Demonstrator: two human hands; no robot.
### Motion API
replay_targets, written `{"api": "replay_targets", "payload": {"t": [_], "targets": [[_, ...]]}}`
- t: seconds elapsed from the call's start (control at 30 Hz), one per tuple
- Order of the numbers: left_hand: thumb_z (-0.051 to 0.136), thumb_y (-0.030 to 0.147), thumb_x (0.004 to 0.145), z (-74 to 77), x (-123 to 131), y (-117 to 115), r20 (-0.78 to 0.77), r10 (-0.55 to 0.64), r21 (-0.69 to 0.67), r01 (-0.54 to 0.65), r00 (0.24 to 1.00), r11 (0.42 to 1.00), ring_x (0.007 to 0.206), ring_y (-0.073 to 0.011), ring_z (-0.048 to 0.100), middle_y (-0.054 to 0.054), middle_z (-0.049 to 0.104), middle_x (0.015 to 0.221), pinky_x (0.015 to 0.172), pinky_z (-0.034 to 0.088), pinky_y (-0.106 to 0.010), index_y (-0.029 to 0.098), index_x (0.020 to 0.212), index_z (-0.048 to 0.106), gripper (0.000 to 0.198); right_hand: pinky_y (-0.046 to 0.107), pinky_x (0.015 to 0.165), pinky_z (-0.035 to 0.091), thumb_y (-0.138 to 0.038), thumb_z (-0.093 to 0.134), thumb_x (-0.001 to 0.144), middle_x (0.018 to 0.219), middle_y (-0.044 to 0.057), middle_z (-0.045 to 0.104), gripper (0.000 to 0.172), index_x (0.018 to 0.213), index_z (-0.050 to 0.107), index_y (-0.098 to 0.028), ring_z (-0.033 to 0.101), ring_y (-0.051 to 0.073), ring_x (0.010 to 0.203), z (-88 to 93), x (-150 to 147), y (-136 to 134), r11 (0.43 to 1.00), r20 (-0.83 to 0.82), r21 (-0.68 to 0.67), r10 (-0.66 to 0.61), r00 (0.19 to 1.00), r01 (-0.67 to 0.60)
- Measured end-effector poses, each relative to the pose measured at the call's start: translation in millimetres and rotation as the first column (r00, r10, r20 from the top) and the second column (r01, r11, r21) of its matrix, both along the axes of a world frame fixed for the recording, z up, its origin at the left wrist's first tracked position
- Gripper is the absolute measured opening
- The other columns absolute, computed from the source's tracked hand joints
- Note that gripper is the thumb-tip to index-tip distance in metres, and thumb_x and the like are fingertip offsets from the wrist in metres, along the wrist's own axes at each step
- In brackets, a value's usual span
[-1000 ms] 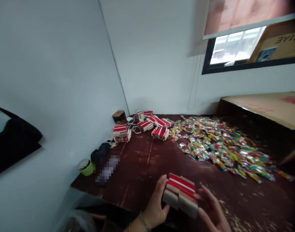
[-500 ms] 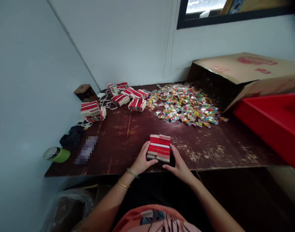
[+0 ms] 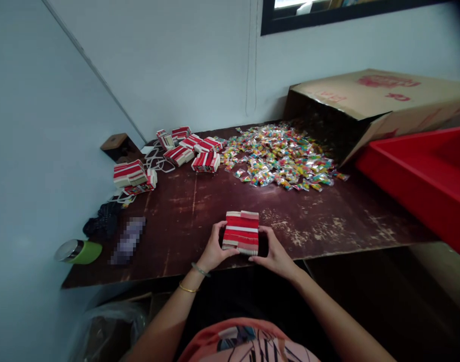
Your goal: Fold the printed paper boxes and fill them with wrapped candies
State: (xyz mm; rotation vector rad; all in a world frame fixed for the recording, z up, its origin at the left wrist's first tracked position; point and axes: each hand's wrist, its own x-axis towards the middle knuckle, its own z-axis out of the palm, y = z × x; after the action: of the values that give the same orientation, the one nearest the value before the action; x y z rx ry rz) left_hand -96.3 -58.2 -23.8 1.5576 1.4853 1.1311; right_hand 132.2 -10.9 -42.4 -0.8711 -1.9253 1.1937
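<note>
Near the table's front edge, a stack of flat red-and-cream card pieces (image 3: 240,233) with a white band across it sits between my two hands. My left hand (image 3: 215,251) is closed around its left side, thumb along the near edge. On the opposite side my right hand (image 3: 273,254) grips it with fingers at the side and thumb at the near corner. The stack's underside is hidden. Similar banded red-and-cream stacks (image 3: 206,162) lie farther back, with more stacks (image 3: 130,174) at the left by some loose white bands (image 3: 158,162).
A heap of small clear candy packets (image 3: 279,156) covers the back middle. An open cardboard box (image 3: 369,95) and a red bin (image 3: 414,186) stand at the right. A green-bodied cup (image 3: 84,253), dark cloth (image 3: 101,221) and a brown box (image 3: 120,147) are at the left.
The whole view has shifted a little, so the table's things appear farther left. Both hands keep their hold on the stack, which stays near the table edge.
</note>
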Motion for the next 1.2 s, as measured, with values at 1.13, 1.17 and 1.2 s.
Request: {"api": "replay_targets", "payload": {"t": [1.13, 1.17, 1.2], "targets": [[0.079, 0.03, 0.066, 9.2, -7, 57, 0.24, 0.021, -0.023, -0.016, 0.97, 1.0, 0.114, -0.0247, 0.055, -0.011, 0.058, 0.124, 0.104, 0.039, -0.042, 0.018, 0.129, 0.045, 0.072, 0.046, 0.107, 0.038, -0.037, 0.072, 0.075, 0.136, 0.007, 0.052, 0.075, 0.14, 0.036, -0.027, 0.049, 0.026, 0.124, 15.0, -22, 63, 0.994, -0.133, -0.112, -0.025, 0.991, 0.01], [0.079, 0.029, 0.066, 9.7, -6, 55, 0.231, 0.005, -0.024, 0.001, 0.973, 1.0, 0.114, -0.0247, 0.055, -0.01, 0.059, 0.123, 0.104, 0.039, -0.042, 0.018, 0.127, 0.046, 0.07, 0.047, 0.108, 0.036, -0.037, 0.073, 0.074, 0.137, 0.008, 0.051, 0.078, 0.141, 0.035, -0.027, 0.048, 0.027, 0.126, 12.9, -18, 61, 0.997, -0.083, -0.064, -0.039, 0.996, 0.034], [0.08, 0.029, 0.065, 9.8, -4, 53, 0.219, -0.006, -0.025, 0.012, 0.976, 1.0, 0.113, -0.0248, 0.055, -0.01, 0.06, 0.123, 0.103, 0.039, -0.042, 0.018, 0.126, 0.048, 0.069, 0.048, 0.108, 0.035, -0.037, 0.075, 0.073, 0.138, 0.009, 0.049, 0.081, 0.142, 0.034, -0.027, 0.047, 0.027, 0.127, 10.4, -15, 58, 0.998, -0.039, -0.019, -0.054, 0.998, 0.053]]}}
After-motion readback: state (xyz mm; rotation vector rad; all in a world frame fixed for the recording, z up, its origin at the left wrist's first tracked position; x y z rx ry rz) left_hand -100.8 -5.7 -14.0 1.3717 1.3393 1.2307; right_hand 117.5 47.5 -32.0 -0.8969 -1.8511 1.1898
